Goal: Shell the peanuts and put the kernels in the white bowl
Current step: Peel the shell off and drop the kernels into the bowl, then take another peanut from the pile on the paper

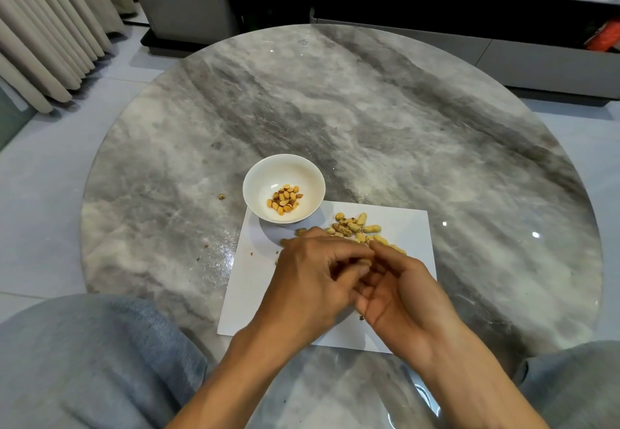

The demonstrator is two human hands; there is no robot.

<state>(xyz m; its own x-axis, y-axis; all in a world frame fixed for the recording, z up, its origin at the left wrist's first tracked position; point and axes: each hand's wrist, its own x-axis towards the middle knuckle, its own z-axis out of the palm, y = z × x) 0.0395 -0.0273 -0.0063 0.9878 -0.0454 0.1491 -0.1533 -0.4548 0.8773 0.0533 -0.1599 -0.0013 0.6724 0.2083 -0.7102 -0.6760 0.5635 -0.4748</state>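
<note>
I see a round grey marble table (385, 110). On its near half lies a white sheet of paper (407, 227). The white bowl (265, 177) stands at the paper's far left corner, partly on the paper, partly on the marble. A few small crumbs (221, 197) lie on the bare tabletop left of the bowl and paper.

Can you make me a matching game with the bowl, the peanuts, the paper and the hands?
Things:
1. white bowl
2. unshelled peanuts
3. sheet of paper
4. hands (left hand, right hand)

Places:
A. flat on the round table
B. piled on the paper, right of the bowl
C. holds kernels
D. together over the paper

Pairs: 1-C, 2-B, 3-A, 4-D
</note>
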